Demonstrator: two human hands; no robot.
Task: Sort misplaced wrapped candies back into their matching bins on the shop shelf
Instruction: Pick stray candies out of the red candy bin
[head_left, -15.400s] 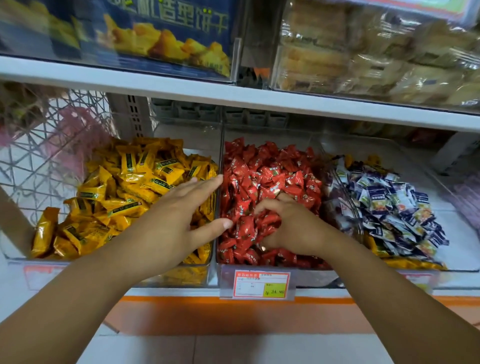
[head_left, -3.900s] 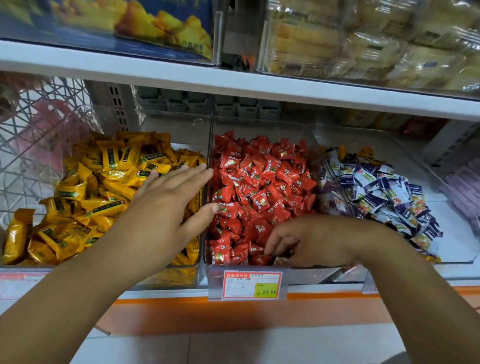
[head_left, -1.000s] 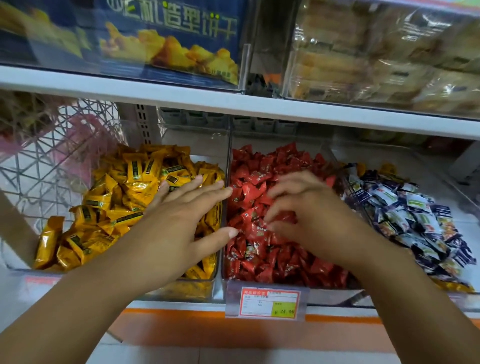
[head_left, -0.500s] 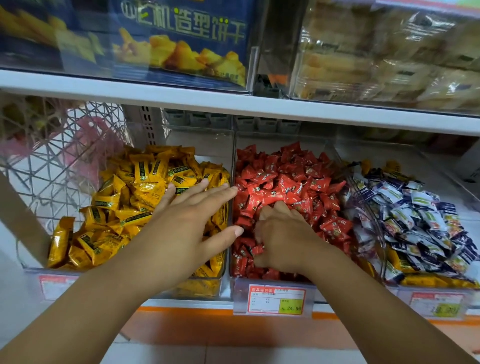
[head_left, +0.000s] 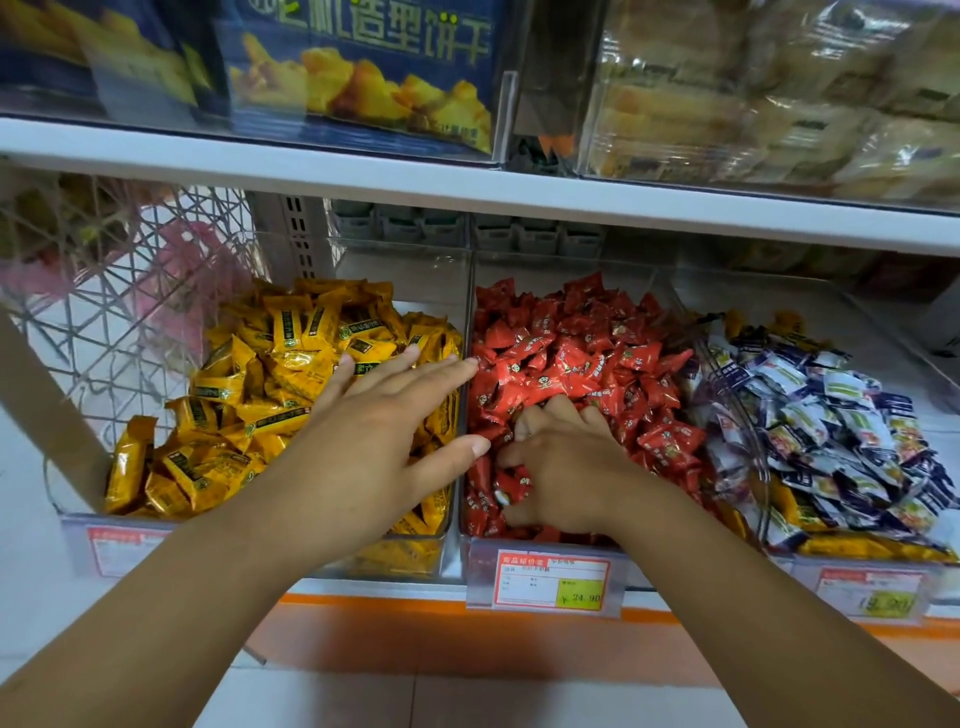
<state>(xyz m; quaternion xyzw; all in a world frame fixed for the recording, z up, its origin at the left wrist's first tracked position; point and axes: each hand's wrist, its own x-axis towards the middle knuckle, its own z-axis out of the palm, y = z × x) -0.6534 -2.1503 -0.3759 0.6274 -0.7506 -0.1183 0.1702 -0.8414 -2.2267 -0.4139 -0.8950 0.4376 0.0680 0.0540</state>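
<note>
Three clear bins stand side by side on the shelf. The left bin (head_left: 260, 540) holds yellow wrapped candies (head_left: 291, 374), the middle bin (head_left: 470, 291) holds red wrapped candies (head_left: 571, 348), the right one holds blue-and-white wrapped candies (head_left: 831, 415) with some yellow ones (head_left: 852, 546) along its front. My left hand (head_left: 384, 436) lies flat with straight fingers over the right side of the yellow pile, at the divider. My right hand (head_left: 566, 467) is dug into the front of the red pile, fingers curled among the red candies; what they hold is hidden.
A white shelf board (head_left: 467, 182) runs just above the bins, carrying a blue biscuit box (head_left: 363, 67) and clear packs of pastries (head_left: 779, 93). A white wire basket (head_left: 104, 312) stands left of the yellow bin. Price tags (head_left: 550, 579) hang along the shelf's front edge.
My right hand came down from the top of the red pile and pushed into its front part, fingers curling in. My left hand stayed flat over the yellow candies.
</note>
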